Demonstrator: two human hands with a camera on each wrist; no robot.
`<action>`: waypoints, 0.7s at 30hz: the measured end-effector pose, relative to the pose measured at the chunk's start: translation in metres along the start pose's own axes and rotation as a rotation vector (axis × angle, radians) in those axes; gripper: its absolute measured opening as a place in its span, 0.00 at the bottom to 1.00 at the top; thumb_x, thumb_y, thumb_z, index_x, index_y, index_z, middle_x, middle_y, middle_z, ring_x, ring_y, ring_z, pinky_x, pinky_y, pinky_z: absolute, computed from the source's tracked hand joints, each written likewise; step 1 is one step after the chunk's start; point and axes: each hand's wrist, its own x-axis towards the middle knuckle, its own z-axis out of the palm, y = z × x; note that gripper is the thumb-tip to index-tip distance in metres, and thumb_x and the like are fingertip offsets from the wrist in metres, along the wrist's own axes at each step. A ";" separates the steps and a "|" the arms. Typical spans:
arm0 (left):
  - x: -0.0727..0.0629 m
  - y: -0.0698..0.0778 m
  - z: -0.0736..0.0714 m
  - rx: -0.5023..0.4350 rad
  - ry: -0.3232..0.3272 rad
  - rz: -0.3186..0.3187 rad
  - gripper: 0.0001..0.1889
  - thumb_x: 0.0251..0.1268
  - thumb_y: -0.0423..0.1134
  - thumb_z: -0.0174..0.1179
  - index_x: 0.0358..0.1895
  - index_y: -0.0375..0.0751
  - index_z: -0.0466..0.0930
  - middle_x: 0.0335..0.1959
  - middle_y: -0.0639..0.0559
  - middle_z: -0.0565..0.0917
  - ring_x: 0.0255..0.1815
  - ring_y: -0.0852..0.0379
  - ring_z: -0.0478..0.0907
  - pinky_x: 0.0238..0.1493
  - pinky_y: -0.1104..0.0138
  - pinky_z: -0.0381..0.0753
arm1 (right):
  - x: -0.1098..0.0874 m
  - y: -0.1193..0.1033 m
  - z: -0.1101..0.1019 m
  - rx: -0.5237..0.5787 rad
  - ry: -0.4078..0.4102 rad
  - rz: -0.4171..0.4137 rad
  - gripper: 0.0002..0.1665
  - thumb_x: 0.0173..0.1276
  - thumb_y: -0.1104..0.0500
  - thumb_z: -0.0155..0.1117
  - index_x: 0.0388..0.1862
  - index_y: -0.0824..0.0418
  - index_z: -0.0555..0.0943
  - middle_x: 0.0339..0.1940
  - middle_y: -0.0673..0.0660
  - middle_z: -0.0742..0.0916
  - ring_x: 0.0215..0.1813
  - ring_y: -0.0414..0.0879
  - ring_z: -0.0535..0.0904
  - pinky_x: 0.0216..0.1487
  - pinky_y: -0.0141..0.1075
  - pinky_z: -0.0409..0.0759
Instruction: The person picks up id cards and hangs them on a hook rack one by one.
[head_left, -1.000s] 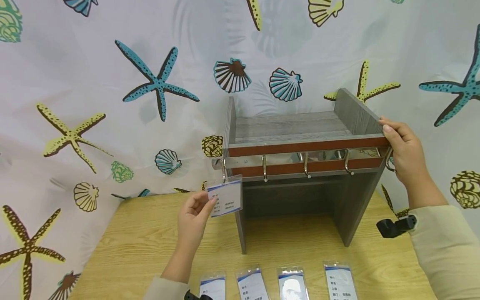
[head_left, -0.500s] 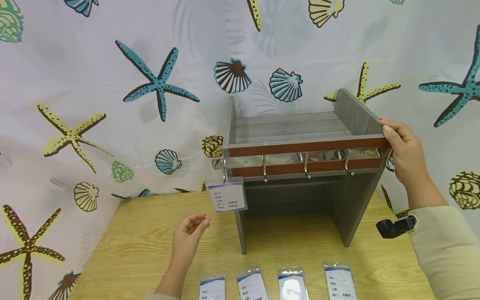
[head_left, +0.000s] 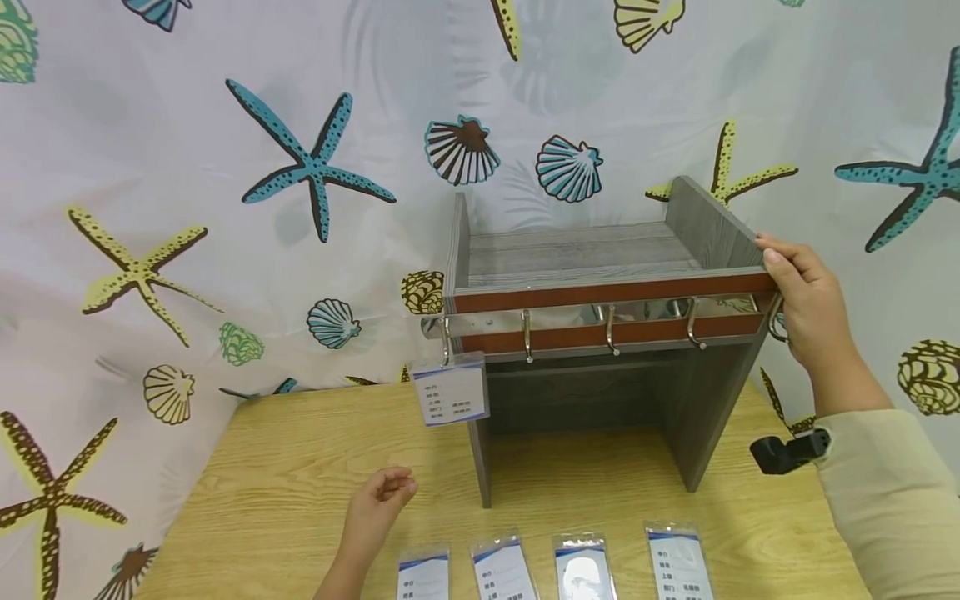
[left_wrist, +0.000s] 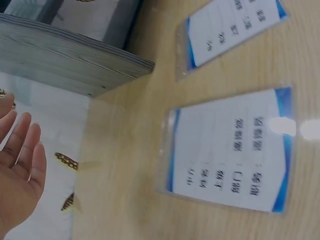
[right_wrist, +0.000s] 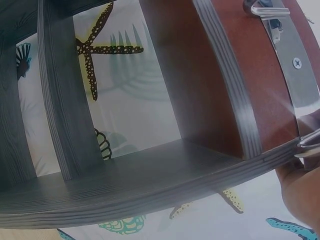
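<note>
Behind the shelf rises a pale cloth printed with starfish and shells; under the shelf, and out to its left and front, runs the wood-grained table. The grey shelf, faced with red boards, looks rigid and likely to take a firm pull at its corner, though perhaps light enough to shift if nobody steadies it. The right hand grips the shelf's upper right front corner, fingers over the top and thumb in front. A metal rail crosses the shelf's front. The left hand is low, in front and to the left of the shelf, its fingers loosely bent with a gap to the thumb, holding nothing.

At the shelf's left front corner, a card in a clear sleeve, the hanging card, hangs from the leftmost hook. In front of the shelf lie four others: the first card, the second card, the third card and the fourth card. These should handle as light, bendy and slick, hardly fragile; lying flat, they probably need a fingernail beneath one edge. The clear top margin or the two side edges seem the best hold.
</note>
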 end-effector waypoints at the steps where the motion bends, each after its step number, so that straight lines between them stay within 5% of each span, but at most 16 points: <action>1: -0.001 -0.004 0.000 0.015 -0.017 -0.008 0.15 0.53 0.37 0.59 0.43 0.34 0.74 0.36 0.48 0.78 0.36 0.58 0.73 0.36 0.73 0.73 | 0.000 0.000 0.000 0.000 -0.002 0.000 0.14 0.65 0.56 0.50 0.48 0.56 0.75 0.58 0.53 0.71 0.62 0.45 0.58 0.55 0.23 0.59; 11: -0.010 -0.036 0.002 0.169 -0.144 -0.039 0.19 0.52 0.38 0.60 0.46 0.29 0.72 0.40 0.41 0.77 0.41 0.47 0.73 0.39 0.61 0.74 | 0.001 0.001 -0.004 -0.019 -0.012 0.006 0.14 0.65 0.56 0.50 0.47 0.56 0.76 0.59 0.52 0.71 0.63 0.45 0.56 0.57 0.24 0.57; 21: -0.012 -0.061 0.005 0.293 -0.285 -0.148 0.24 0.48 0.37 0.63 0.49 0.29 0.70 0.46 0.34 0.72 0.47 0.35 0.66 0.42 0.50 0.69 | 0.001 0.002 -0.004 -0.013 -0.009 0.014 0.14 0.65 0.57 0.50 0.48 0.56 0.76 0.60 0.54 0.69 0.64 0.45 0.56 0.59 0.27 0.56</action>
